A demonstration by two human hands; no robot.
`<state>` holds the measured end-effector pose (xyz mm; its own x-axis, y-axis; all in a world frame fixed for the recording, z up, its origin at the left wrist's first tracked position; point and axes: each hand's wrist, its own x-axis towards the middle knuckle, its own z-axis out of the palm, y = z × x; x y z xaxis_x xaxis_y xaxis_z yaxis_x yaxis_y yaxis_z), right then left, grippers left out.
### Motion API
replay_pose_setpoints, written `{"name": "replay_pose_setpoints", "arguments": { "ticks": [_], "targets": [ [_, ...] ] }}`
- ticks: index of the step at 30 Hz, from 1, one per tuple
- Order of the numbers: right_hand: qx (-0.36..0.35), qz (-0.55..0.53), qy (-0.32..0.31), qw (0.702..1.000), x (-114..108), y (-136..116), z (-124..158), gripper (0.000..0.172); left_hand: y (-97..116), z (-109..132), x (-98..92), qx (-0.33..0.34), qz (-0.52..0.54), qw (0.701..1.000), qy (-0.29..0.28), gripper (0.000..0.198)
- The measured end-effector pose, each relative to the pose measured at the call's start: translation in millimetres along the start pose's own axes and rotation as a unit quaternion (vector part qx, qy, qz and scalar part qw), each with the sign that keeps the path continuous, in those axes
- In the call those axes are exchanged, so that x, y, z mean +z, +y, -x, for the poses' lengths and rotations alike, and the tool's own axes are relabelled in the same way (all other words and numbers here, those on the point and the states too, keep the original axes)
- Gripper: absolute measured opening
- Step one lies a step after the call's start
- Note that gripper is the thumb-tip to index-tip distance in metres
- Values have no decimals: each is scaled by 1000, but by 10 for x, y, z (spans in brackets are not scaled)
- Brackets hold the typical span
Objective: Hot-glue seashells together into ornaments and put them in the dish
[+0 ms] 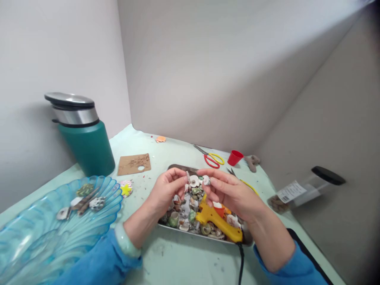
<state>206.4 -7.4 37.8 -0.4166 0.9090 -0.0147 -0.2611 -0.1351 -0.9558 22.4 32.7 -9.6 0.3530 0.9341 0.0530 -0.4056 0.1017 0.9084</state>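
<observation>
Both hands are raised over a metal tray point(204, 237) filled with shells. My left hand point(168, 190) pinches a small, thin pale piece between thumb and fingers. Between the thumb and fingers of my right hand point(228, 190) is a small speckled shell point(206, 180). The two held pieces are a short distance apart. A yellow glue gun point(221, 223) lies on the shells under my right hand, its black cord running off the tray's front edge.
At left are a blue shell-shaped dish point(38, 233) holding several shells and a green bottle point(86, 146). Behind lie a brown card point(134, 164), scissors point(212, 158) and a red cup point(235, 157). A clear container point(305, 192) is at right.
</observation>
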Motion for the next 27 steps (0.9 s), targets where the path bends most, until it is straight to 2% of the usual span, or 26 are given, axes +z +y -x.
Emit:
{"name": "replay_pose_setpoints", "arguments": {
  "ticks": [4,10,18,27],
  "targets": [
    [-7,-51,-20,998,-38,49,-28,13,-4,6,10,4,-6,1000,3,24],
    [23,-78,-10,997,-66,105,-66,14,-33,2,-18,6,-22,1000,-10,23],
    [-4,-22,58,998,-72,189,-94,14,-27,10,9,-1,-22,1000,-18,25],
    [40,-117,37,992,-46,165,-95,10,4,16,34,-5,-17,1000,-14,27]
  ]
}}
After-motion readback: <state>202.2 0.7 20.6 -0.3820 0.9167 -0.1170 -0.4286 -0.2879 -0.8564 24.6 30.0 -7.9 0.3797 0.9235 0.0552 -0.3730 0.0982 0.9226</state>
